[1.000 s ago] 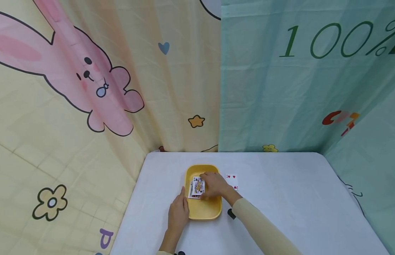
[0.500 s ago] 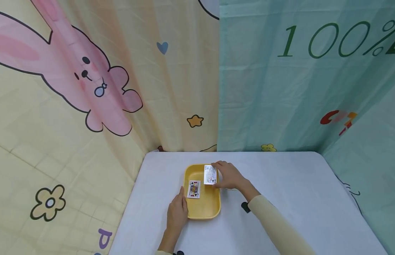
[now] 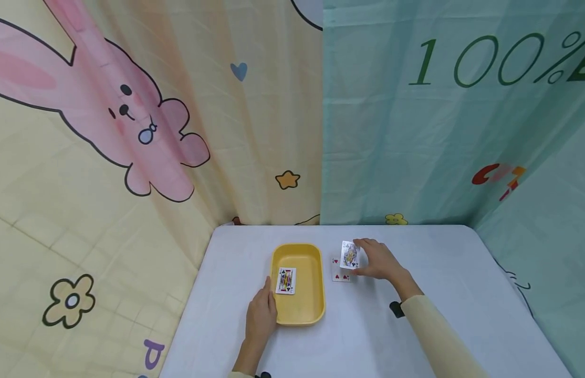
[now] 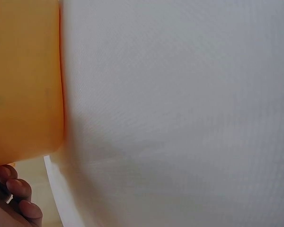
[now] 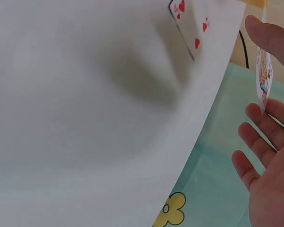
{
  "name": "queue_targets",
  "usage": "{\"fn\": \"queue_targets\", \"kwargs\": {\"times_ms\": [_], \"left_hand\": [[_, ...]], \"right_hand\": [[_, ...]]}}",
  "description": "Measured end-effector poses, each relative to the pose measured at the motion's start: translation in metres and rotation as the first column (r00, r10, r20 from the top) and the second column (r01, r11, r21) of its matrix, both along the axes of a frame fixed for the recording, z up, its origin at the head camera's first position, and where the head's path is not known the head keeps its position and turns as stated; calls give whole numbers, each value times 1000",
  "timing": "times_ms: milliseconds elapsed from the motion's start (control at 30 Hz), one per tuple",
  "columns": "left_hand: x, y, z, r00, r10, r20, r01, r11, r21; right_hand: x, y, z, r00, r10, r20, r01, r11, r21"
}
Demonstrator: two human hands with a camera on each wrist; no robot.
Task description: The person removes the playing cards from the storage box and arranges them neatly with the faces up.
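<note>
My right hand (image 3: 378, 261) pinches a face playing card (image 3: 350, 255) by its edges between thumb and forefinger; the other fingers are spread, as the right wrist view shows. This card is held above a four of hearts (image 3: 340, 275) lying face up on the table, and partly covers it. My left hand (image 3: 261, 315) holds the left side of a yellow tray (image 3: 311, 315), its thumb near the rim. Several curled fingertips (image 4: 20, 189) show beside the tray's orange-looking wall (image 4: 26, 85) in the left wrist view. A face card with black clubs (image 3: 286, 281) lies in the tray, left of its middle.
The table (image 3: 415, 336) has a white cloth. Printed curtains (image 3: 254, 131) hang behind its far edge and along both sides. Each wrist wears a black camera, such as the one (image 3: 396, 310) under my right wrist.
My right hand has lifted a face card out of the tray and carried it right, over the four of hearts. The other face card stays in the tray; my left hand stays at its side.
</note>
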State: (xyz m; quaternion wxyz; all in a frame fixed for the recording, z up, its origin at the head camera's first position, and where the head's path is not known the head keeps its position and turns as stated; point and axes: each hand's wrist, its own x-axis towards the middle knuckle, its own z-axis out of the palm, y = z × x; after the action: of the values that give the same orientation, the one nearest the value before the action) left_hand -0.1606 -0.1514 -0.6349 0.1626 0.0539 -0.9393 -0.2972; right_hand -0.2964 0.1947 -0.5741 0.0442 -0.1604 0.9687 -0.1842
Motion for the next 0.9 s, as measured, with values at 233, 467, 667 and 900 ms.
{"fn": "queue_targets", "kwargs": {"times_ms": [233, 467, 667, 900], "left_hand": [[0, 0, 2, 1000, -2, 15, 2, 1000, 7], [0, -1, 0, 1000, -8, 6, 8, 1000, -13], [1, -1, 2, 1000, -19, -18, 19, 1000, -3], [2, -1, 3, 1000, -11, -9, 11, 1000, -4]], "right_hand": [[0, 21, -17, 997, -2, 74, -2, 998, 55], [3, 23, -30, 986, -15, 168, 4, 998, 66], [1, 20, -39, 985, -32, 172, 21, 998, 67], [-3, 16, -43, 985, -38, 168, 22, 995, 100]]}}
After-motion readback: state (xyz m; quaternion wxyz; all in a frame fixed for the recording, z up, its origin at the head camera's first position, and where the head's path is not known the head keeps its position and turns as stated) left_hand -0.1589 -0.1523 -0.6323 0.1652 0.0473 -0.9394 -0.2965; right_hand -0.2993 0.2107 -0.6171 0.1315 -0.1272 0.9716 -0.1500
